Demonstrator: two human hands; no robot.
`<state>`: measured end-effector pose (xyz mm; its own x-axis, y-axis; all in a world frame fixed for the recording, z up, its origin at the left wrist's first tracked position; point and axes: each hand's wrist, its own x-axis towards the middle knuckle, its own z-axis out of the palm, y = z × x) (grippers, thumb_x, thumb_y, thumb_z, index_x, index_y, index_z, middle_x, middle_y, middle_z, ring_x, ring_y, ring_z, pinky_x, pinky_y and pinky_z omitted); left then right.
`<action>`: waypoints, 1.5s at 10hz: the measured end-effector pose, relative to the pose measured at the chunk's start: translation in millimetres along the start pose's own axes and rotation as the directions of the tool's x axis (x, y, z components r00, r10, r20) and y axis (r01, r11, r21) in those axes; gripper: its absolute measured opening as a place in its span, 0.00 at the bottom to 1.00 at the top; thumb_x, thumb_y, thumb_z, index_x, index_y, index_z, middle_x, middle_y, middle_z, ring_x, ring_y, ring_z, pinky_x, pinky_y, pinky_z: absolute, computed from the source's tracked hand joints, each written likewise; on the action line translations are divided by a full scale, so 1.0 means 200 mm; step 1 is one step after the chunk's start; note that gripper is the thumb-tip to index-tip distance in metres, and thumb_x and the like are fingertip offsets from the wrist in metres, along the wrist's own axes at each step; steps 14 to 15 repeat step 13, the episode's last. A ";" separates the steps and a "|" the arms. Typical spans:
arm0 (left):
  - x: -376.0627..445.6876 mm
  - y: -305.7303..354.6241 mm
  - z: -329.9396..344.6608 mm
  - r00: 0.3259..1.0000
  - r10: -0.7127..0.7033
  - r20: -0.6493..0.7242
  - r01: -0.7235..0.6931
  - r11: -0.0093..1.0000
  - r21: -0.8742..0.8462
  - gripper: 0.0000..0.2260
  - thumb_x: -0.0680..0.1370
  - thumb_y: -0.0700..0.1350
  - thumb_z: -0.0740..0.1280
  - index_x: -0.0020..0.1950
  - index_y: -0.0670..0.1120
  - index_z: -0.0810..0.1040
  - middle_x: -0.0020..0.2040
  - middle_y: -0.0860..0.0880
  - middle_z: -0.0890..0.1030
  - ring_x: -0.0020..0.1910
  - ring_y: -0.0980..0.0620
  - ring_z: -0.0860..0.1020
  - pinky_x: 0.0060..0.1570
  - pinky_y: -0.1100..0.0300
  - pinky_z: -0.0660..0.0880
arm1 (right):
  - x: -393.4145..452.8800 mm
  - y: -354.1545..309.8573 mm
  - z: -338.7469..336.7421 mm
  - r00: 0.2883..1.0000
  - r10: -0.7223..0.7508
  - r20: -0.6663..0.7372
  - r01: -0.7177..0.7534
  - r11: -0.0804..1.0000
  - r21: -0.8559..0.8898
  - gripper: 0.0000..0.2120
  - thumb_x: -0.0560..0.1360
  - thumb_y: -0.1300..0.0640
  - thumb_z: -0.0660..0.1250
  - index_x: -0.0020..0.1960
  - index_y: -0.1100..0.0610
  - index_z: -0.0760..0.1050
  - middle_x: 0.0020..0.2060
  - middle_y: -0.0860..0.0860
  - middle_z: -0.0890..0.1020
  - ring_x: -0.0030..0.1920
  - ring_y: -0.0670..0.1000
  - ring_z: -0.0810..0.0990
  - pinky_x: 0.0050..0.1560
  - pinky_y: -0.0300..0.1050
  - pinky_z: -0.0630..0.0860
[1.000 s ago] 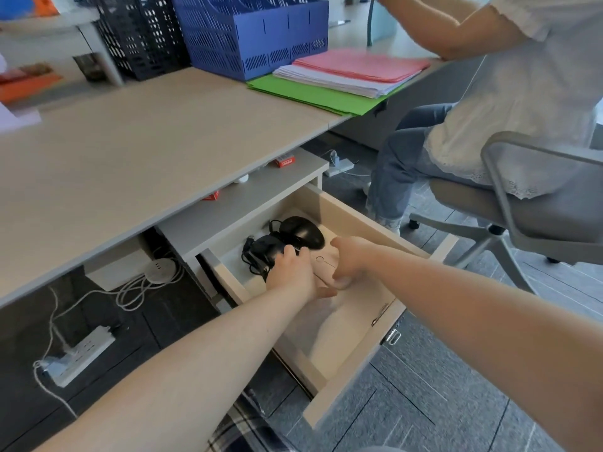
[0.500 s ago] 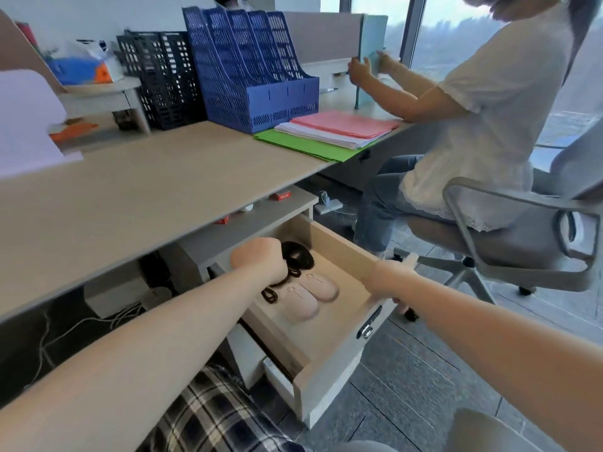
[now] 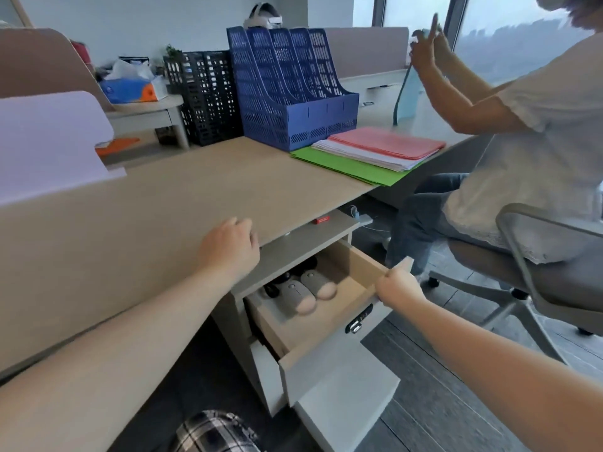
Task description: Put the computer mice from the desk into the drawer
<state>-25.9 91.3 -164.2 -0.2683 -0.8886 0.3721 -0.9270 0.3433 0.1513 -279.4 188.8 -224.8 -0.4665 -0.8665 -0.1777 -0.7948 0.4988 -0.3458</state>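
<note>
Fingers of my right hand [image 3: 396, 286] grip the drawer [image 3: 329, 321] front's top edge; left hand [image 3: 230, 247], loosely open, rests on the desk [image 3: 163, 207]. I push straight in, slowly, so the mice [image 3: 306, 290] stay put.

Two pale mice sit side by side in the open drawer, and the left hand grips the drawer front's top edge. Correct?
Not quite: in the head view the right hand grips the drawer front's top edge; the left hand is over the desk edge. The two pale mice do sit side by side.

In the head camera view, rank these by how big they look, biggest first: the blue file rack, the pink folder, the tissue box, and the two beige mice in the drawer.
1. blue file rack
2. pink folder
3. tissue box, though it sits farther back, so its rank is unsure
4. The two beige mice look alike; no ranking between them.
</note>
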 end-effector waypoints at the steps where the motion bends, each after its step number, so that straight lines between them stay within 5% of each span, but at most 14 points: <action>1: 0.11 -0.12 0.02 0.997 -0.054 0.051 0.053 0.998 0.013 0.12 0.80 0.46 0.57 0.50 0.40 0.76 0.51 0.39 0.79 0.47 0.38 0.76 0.43 0.51 0.71 | 0.07 -0.14 0.00 0.993 0.073 0.097 -0.105 0.920 0.378 0.13 0.75 0.70 0.57 0.55 0.63 0.76 0.30 0.53 0.67 0.32 0.49 0.70 0.41 0.36 0.73; 2: 0.21 -0.18 0.04 0.991 -0.042 0.125 0.037 0.998 0.046 0.11 0.80 0.48 0.56 0.46 0.42 0.72 0.44 0.40 0.78 0.39 0.41 0.73 0.38 0.54 0.67 | 0.25 -0.23 0.10 0.999 -0.019 0.051 0.003 0.960 0.279 0.14 0.78 0.63 0.57 0.58 0.65 0.76 0.46 0.60 0.80 0.47 0.59 0.78 0.47 0.44 0.73; 3: 0.27 -0.20 0.07 0.986 -0.018 0.168 0.007 0.998 0.061 0.13 0.81 0.49 0.54 0.39 0.45 0.67 0.36 0.44 0.74 0.36 0.42 0.72 0.36 0.55 0.65 | 0.32 -0.34 0.21 0.990 -0.104 0.095 0.075 0.960 0.268 0.11 0.76 0.64 0.57 0.49 0.64 0.78 0.46 0.59 0.81 0.44 0.58 0.78 0.44 0.46 0.75; 4: 0.30 -0.22 0.09 0.989 0.014 0.147 -0.021 0.999 0.044 0.16 0.80 0.49 0.54 0.34 0.47 0.62 0.31 0.47 0.70 0.34 0.42 0.71 0.33 0.55 0.63 | 0.40 -0.41 0.25 0.988 -0.130 0.081 0.111 0.972 0.205 0.09 0.75 0.66 0.56 0.37 0.61 0.70 0.33 0.55 0.73 0.38 0.57 0.73 0.32 0.42 0.67; 8: 0.40 -0.28 0.15 0.999 0.014 0.044 -0.014 1.000 -0.011 0.16 0.78 0.45 0.57 0.30 0.46 0.60 0.27 0.46 0.68 0.32 0.41 0.69 0.31 0.56 0.62 | 0.50 -0.37 0.30 0.983 -0.183 0.031 0.175 0.969 0.176 0.12 0.78 0.63 0.56 0.45 0.65 0.77 0.43 0.62 0.80 0.38 0.55 0.73 0.38 0.43 0.68; 9: 0.38 -0.28 0.15 0.999 0.026 0.030 -0.025 1.000 -0.019 0.15 0.78 0.45 0.57 0.31 0.45 0.60 0.26 0.47 0.66 0.30 0.42 0.68 0.30 0.56 0.60 | 0.49 -0.37 0.28 0.976 -0.202 0.086 0.197 0.978 0.065 0.13 0.79 0.61 0.56 0.37 0.59 0.71 0.36 0.56 0.76 0.38 0.56 0.74 0.35 0.42 0.68; 11: 0.37 -0.27 0.13 0.999 0.023 0.029 -0.022 0.999 -0.032 0.15 0.78 0.44 0.57 0.32 0.45 0.61 0.26 0.47 0.66 0.28 0.43 0.66 0.29 0.56 0.59 | 0.34 -0.27 0.04 0.946 -0.246 0.209 0.269 0.959 -0.088 0.15 0.79 0.52 0.60 0.57 0.60 0.79 0.51 0.54 0.82 0.52 0.55 0.80 0.54 0.47 0.77; 12: 0.36 -0.26 0.12 0.999 0.009 0.048 -0.007 0.999 -0.031 0.14 0.78 0.44 0.56 0.33 0.45 0.63 0.26 0.47 0.66 0.27 0.44 0.65 0.28 0.57 0.57 | 0.13 -0.16 -0.32 0.975 -0.220 -0.003 0.219 0.968 0.126 0.10 0.78 0.52 0.65 0.49 0.56 0.82 0.43 0.50 0.86 0.44 0.51 0.84 0.49 0.47 0.81; 13: 0.37 -0.26 0.12 0.998 -0.020 0.058 0.023 0.999 -0.048 0.13 0.78 0.45 0.56 0.34 0.44 0.63 0.26 0.47 0.66 0.28 0.44 0.66 0.28 0.57 0.57 | -0.15 -0.02 -0.76 0.956 -0.177 -0.236 0.280 0.796 0.536 0.06 0.72 0.50 0.70 0.45 0.51 0.83 0.37 0.49 0.88 0.39 0.48 0.86 0.42 0.44 0.84; 15: 0.37 -0.26 0.12 0.998 -0.020 0.058 0.023 0.999 -0.048 0.13 0.78 0.45 0.56 0.34 0.44 0.63 0.26 0.47 0.66 0.28 0.44 0.66 0.28 0.57 0.57 | -0.15 -0.02 -0.76 0.956 -0.177 -0.236 0.280 0.796 0.536 0.06 0.72 0.50 0.70 0.45 0.51 0.83 0.37 0.49 0.88 0.39 0.48 0.86 0.42 0.44 0.84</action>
